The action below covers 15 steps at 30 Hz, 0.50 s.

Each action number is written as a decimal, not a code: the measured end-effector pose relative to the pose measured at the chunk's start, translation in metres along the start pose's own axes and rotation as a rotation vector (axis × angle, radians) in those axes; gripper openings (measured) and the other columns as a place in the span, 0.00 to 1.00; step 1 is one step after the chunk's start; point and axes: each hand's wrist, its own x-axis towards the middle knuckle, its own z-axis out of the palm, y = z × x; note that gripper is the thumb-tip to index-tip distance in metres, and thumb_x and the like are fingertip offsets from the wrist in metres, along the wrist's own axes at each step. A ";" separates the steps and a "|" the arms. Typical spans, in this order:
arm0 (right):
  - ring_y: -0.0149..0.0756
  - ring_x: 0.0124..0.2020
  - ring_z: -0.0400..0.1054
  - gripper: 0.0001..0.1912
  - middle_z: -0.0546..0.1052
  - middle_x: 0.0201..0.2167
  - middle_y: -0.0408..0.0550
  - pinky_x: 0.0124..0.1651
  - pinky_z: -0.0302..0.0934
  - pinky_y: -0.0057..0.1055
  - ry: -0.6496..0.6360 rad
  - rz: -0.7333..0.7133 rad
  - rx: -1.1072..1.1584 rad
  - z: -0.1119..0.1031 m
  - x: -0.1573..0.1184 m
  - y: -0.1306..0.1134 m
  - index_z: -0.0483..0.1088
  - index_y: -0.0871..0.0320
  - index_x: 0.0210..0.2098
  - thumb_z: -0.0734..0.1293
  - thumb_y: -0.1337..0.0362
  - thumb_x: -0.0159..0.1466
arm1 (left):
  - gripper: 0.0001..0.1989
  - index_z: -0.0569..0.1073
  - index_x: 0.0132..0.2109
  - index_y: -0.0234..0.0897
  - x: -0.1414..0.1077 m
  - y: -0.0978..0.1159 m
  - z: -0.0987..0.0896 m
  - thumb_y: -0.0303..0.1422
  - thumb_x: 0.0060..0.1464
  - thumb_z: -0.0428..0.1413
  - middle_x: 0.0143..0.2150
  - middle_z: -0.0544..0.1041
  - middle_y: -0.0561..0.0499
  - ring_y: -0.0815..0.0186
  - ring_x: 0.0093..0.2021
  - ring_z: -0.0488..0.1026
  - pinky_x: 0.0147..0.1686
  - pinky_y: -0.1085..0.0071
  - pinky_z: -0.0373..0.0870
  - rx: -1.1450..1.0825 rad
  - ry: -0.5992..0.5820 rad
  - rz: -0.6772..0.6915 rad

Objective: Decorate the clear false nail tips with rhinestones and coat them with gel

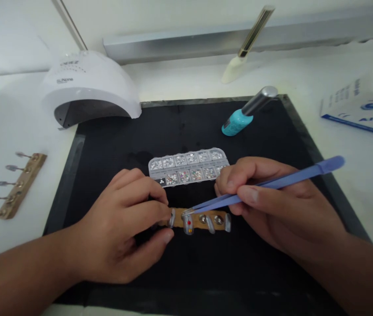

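Observation:
My right hand (265, 197) pinches purple-blue tweezers (281, 179), whose tips touch the upper end of a silvery nail tip (188, 224) bearing a red and an orange stone. That nail tip lies on a brown strip (196, 219) with metal studs and other silvery tips. The strip's left end is held between the thumb and fingers of my left hand (123, 226). Just beyond the hands sits a clear compartment case (188, 167) of small stones. Whether a stone is between the tweezer tips is too small to tell.
A white lamp (90, 87) stands at the back left. A turquoise bottle (237, 123) is on the black mat (160, 127), a cream bottle (234, 69) behind it. A second strip (23, 186) with nail tips lies left, a white box (364, 105) right.

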 end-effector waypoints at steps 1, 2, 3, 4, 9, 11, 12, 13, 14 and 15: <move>0.28 0.21 0.62 0.11 0.70 0.19 0.42 0.23 0.58 0.27 -0.002 -0.001 0.002 0.000 0.000 0.000 0.74 0.56 0.25 0.77 0.58 0.53 | 0.02 0.72 0.38 0.36 0.000 0.000 0.000 0.26 0.57 0.57 0.40 0.75 0.48 0.64 0.37 0.67 0.38 0.62 0.62 0.002 -0.002 0.001; 0.28 0.21 0.62 0.12 0.70 0.19 0.42 0.23 0.58 0.27 -0.006 -0.002 0.005 0.000 0.000 0.000 0.75 0.56 0.25 0.77 0.57 0.53 | 0.02 0.72 0.38 0.36 0.000 0.000 0.000 0.26 0.57 0.58 0.40 0.75 0.48 0.64 0.37 0.67 0.37 0.61 0.62 0.004 -0.004 0.002; 0.28 0.21 0.62 0.12 0.70 0.19 0.42 0.23 0.58 0.27 -0.010 -0.004 0.008 0.000 0.000 0.000 0.75 0.56 0.25 0.78 0.57 0.53 | 0.02 0.72 0.38 0.36 0.000 -0.001 0.001 0.27 0.57 0.58 0.39 0.75 0.48 0.64 0.37 0.67 0.37 0.61 0.62 0.006 -0.006 0.002; 0.28 0.21 0.62 0.12 0.71 0.19 0.42 0.23 0.58 0.26 -0.012 -0.004 0.013 0.000 0.000 0.000 0.75 0.56 0.25 0.78 0.57 0.53 | 0.03 0.72 0.38 0.36 0.000 -0.001 0.001 0.27 0.57 0.58 0.39 0.75 0.48 0.64 0.37 0.67 0.37 0.61 0.62 0.009 -0.008 0.003; 0.28 0.21 0.62 0.13 0.71 0.19 0.42 0.23 0.57 0.27 -0.006 0.007 0.026 0.000 0.000 0.000 0.75 0.55 0.24 0.79 0.55 0.51 | 0.04 0.71 0.39 0.36 0.000 -0.001 0.002 0.27 0.57 0.60 0.40 0.76 0.48 0.64 0.37 0.68 0.38 0.62 0.62 0.019 -0.008 0.003; 0.28 0.21 0.62 0.13 0.71 0.19 0.42 0.23 0.57 0.27 -0.007 0.010 0.021 0.000 0.001 0.000 0.75 0.56 0.24 0.79 0.55 0.51 | 0.05 0.71 0.40 0.35 0.000 -0.001 0.002 0.26 0.56 0.60 0.39 0.75 0.48 0.64 0.38 0.68 0.38 0.62 0.62 0.009 -0.004 0.000; 0.28 0.21 0.62 0.13 0.71 0.19 0.42 0.23 0.57 0.27 -0.006 0.012 0.021 0.000 0.001 0.000 0.75 0.56 0.24 0.79 0.55 0.51 | 0.05 0.71 0.40 0.35 0.000 -0.001 0.002 0.26 0.56 0.60 0.39 0.75 0.48 0.64 0.38 0.68 0.38 0.62 0.62 0.006 -0.001 -0.002; 0.28 0.21 0.62 0.13 0.71 0.19 0.42 0.23 0.57 0.27 -0.005 0.012 0.023 0.001 0.000 0.000 0.75 0.56 0.25 0.79 0.55 0.51 | 0.05 0.71 0.40 0.35 0.000 -0.001 0.002 0.26 0.56 0.60 0.39 0.75 0.48 0.64 0.38 0.68 0.38 0.62 0.62 0.006 0.000 0.000; 0.28 0.21 0.62 0.13 0.71 0.19 0.42 0.23 0.57 0.27 -0.004 0.012 0.025 0.001 0.000 0.000 0.75 0.56 0.25 0.79 0.55 0.51 | 0.05 0.71 0.39 0.35 0.000 -0.001 0.002 0.26 0.56 0.60 0.39 0.75 0.48 0.64 0.38 0.68 0.38 0.62 0.62 0.007 0.000 0.003; 0.28 0.21 0.62 0.13 0.71 0.19 0.42 0.23 0.57 0.27 -0.002 0.012 0.028 0.001 0.000 0.000 0.75 0.56 0.24 0.79 0.55 0.51 | 0.05 0.71 0.39 0.35 0.000 -0.001 0.002 0.26 0.56 0.60 0.39 0.75 0.48 0.64 0.38 0.68 0.38 0.62 0.62 0.011 -0.001 0.005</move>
